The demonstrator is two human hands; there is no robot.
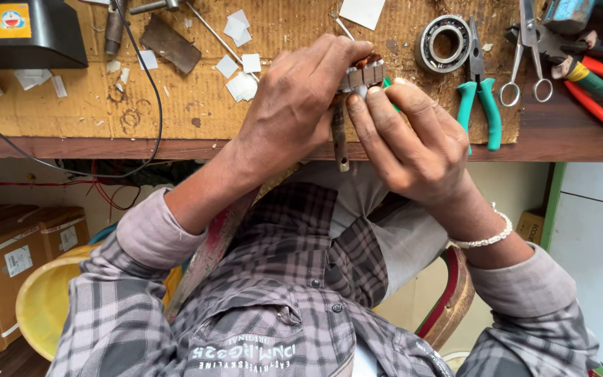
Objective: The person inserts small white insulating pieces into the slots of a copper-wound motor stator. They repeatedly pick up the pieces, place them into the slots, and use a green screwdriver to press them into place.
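Both hands worked together: my left hand (294, 105) gripped the motor core (361, 74) above the bench edge (106, 146), left of the pliers (481, 98); my right hand (413, 139) pinched its near end. It looked heavy, rigid, best held by its steel sides.
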